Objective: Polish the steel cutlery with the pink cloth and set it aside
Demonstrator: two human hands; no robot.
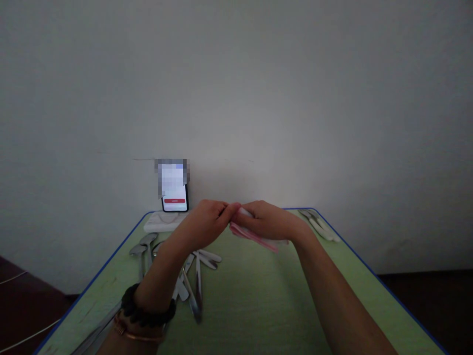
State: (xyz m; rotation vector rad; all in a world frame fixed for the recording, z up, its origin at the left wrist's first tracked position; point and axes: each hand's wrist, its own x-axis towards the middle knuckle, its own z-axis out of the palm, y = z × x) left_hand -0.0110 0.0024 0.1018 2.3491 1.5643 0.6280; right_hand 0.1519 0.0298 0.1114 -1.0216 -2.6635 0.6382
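Over the far middle of the table, my right hand (263, 219) is closed on a folded pink and white cloth (254, 237), whose edges hang out below the palm. My left hand (207, 224) is closed too and meets the right one at the fingertips, its thumb against the cloth side. Whatever lies between the left fingers is hidden. Beneath my left wrist is a loose pile of metal cutlery (198, 286), partly covered by the arm. Spoons (149, 239) lie to the left of that forearm.
A lit phone (175, 190) leans upright against the wall behind a white flat box (157, 223). White-handled cutlery (320, 228) rests at the far right corner of the green table (258, 305). Long metal pieces (98, 328) lie at the near left. The wall borders the table's far edge.
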